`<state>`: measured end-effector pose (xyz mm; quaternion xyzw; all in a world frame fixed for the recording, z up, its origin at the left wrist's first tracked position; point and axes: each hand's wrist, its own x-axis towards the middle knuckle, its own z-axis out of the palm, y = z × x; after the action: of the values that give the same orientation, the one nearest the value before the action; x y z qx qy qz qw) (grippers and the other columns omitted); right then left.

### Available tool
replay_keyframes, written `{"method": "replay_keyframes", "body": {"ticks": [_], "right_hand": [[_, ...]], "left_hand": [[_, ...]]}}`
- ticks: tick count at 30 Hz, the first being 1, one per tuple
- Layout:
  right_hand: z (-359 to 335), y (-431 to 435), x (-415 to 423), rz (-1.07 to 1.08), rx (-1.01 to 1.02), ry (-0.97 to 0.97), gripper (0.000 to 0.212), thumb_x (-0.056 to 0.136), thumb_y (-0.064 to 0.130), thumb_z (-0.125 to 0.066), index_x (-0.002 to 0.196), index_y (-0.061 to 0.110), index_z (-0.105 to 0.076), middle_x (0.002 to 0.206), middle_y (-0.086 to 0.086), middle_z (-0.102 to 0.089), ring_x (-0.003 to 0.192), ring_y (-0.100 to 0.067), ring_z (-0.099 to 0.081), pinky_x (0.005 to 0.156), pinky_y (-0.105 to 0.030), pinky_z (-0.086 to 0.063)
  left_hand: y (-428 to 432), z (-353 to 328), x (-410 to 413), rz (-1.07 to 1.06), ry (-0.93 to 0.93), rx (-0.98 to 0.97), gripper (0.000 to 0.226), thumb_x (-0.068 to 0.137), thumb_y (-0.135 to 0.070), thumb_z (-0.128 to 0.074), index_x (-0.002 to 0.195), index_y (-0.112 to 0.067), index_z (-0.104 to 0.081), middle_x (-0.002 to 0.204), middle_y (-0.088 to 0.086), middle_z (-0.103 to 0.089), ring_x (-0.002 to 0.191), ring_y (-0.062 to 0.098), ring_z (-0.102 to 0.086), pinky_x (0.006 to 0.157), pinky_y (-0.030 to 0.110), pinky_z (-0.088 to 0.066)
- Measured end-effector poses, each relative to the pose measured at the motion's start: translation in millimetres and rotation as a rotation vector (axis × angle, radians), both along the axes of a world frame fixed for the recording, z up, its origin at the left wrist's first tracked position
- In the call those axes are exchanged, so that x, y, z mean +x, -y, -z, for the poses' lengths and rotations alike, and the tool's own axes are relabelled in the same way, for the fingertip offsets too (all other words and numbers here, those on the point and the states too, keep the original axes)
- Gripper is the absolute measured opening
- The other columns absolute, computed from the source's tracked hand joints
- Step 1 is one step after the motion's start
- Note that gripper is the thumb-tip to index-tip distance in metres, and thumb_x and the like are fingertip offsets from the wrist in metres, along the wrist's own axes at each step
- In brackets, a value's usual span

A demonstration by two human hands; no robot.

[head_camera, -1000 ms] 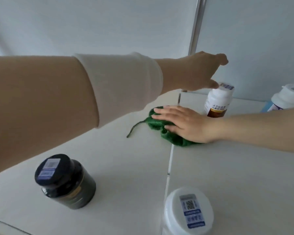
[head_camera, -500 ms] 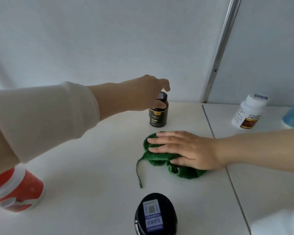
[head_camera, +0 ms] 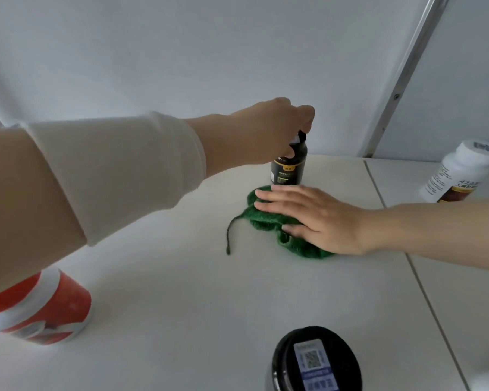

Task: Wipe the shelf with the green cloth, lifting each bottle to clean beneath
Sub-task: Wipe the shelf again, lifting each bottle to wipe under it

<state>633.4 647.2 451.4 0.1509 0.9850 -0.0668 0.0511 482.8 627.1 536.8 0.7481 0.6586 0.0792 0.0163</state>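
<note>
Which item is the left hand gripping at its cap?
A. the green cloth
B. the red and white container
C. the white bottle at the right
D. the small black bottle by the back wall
D: the left hand closes over the cap of the small black bottle, while the right hand lies flat on the green cloth.

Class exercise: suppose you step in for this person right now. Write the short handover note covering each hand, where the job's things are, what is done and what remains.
Left hand: closed around the cap of the small black bottle at the back of the shelf; whether the bottle is off the shelf yet cannot be told.
Right hand: flat, pressing the green cloth down just in front of that bottle.
Other bottles: red one at near left, black-lidded jar at near centre, white bottle at right.
Done: cannot be judged from this view.
Left: lift the black bottle, wipe beneath, set it back, then likely repeat for the others.
</note>
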Motion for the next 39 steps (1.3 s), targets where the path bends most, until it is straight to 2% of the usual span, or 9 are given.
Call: {"method": "replay_keyframes", "body": {"ticks": [5, 11, 16, 22, 28, 30, 34, 36, 39], "right_hand": [[4.3, 38.8, 13.8, -0.353, -0.186, 0.012, 0.051, 0.092, 0.041, -0.027, 0.141, 0.040, -0.012, 0.150, 0.024, 0.001, 0.140, 0.001, 0.009, 0.115, -0.022, 0.004], [-1.1, 9.6, -26.1, -0.087, -0.002, -0.032, 0.049, 0.098, 0.033, -0.029, 0.143, 0.033, -0.010, 0.154, 0.015, 0.002, 0.142, -0.006, 0.003, 0.115, -0.025, 0.002], [9.3, 45.3, -3.1, -0.546, -0.081, -0.138, 0.045, 0.093, 0.033, -0.038, 0.137, 0.025, -0.039, 0.149, 0.006, -0.031, 0.139, -0.013, -0.020, 0.112, -0.025, -0.013], [4.2, 19.3, -58.9, -0.131, 0.011, -0.097, 0.047, 0.098, 0.034, -0.028, 0.143, 0.034, -0.015, 0.155, 0.014, -0.003, 0.142, -0.009, -0.003, 0.115, -0.028, -0.004], [10.9, 56.3, -47.6, -0.525, -0.138, -0.142, 0.046, 0.092, 0.037, -0.038, 0.137, 0.027, -0.038, 0.151, 0.006, -0.029, 0.140, -0.014, -0.019, 0.109, -0.023, -0.007], [5.0, 42.0, -66.0, -0.400, -0.078, -0.159, 0.044, 0.095, 0.032, -0.041, 0.138, 0.026, -0.036, 0.151, 0.005, -0.026, 0.141, -0.015, -0.020, 0.111, -0.024, -0.008], [1.2, 19.2, -101.0, -0.043, -0.008, -0.044, 0.048, 0.098, 0.035, -0.029, 0.143, 0.035, -0.014, 0.155, 0.015, -0.001, 0.142, -0.008, 0.001, 0.116, -0.031, -0.003], [3.2, 37.5, -93.0, -0.171, -0.024, -0.067, 0.049, 0.097, 0.035, -0.033, 0.143, 0.032, -0.018, 0.155, 0.012, -0.004, 0.143, -0.011, 0.001, 0.116, -0.032, -0.004], [4.3, 66.3, -76.5, -0.532, -0.051, -0.100, 0.048, 0.092, 0.033, -0.042, 0.139, 0.026, -0.035, 0.153, 0.006, -0.023, 0.142, -0.013, -0.012, 0.115, -0.030, -0.012]], "left_hand": [[-7.2, -1.7, -3.2, -0.001, 0.012, -0.030, 0.036, 0.088, -0.019, -0.054, 0.123, -0.020, -0.047, 0.100, 0.000, -0.038, 0.089, 0.020, -0.041, 0.070, 0.029, -0.033], [-11.7, -1.4, -4.0, -0.001, 0.002, -0.008, 0.038, 0.087, -0.021, -0.057, 0.124, -0.021, -0.048, 0.104, -0.002, -0.044, 0.089, 0.016, -0.040, 0.070, 0.027, -0.033], [-14.3, 0.6, -5.4, -0.011, 0.014, -0.003, 0.039, 0.087, -0.024, -0.057, 0.124, -0.023, -0.048, 0.121, 0.005, -0.051, 0.090, 0.017, -0.042, 0.071, 0.028, -0.034], [-12.4, 2.5, -7.5, 0.006, 0.072, 0.037, 0.041, 0.085, -0.023, -0.057, 0.125, -0.022, -0.049, 0.124, 0.002, -0.051, 0.090, 0.012, -0.038, 0.070, 0.021, -0.030], [-10.0, 6.2, -16.1, 0.055, 0.102, 0.026, 0.043, 0.086, -0.025, -0.055, 0.127, -0.025, -0.045, 0.119, 0.004, -0.051, 0.091, 0.012, -0.039, 0.073, 0.022, -0.032], [-8.3, 3.8, -19.3, 0.060, 0.094, 0.025, 0.048, 0.086, -0.026, -0.056, 0.131, -0.024, -0.040, 0.123, 0.004, -0.051, 0.093, 0.013, -0.041, 0.075, 0.024, -0.033], [2.2, -11.8, -42.8, 0.069, 0.007, 0.048, 0.047, 0.087, -0.031, -0.057, 0.129, -0.015, -0.042, 0.129, 0.002, -0.052, 0.111, 0.016, -0.049, 0.081, 0.021, -0.033], [15.6, -21.6, -67.5, 0.080, -0.026, 0.031, 0.039, 0.087, -0.032, -0.057, 0.122, -0.016, -0.050, 0.123, 0.000, -0.056, 0.108, 0.014, -0.050, 0.082, 0.022, -0.035], [38.2, -28.8, -111.7, 0.044, -0.063, -0.016, 0.034, 0.086, -0.035, -0.057, 0.116, -0.021, -0.054, 0.118, -0.004, -0.058, 0.106, 0.012, -0.050, 0.083, 0.024, -0.037]]}}
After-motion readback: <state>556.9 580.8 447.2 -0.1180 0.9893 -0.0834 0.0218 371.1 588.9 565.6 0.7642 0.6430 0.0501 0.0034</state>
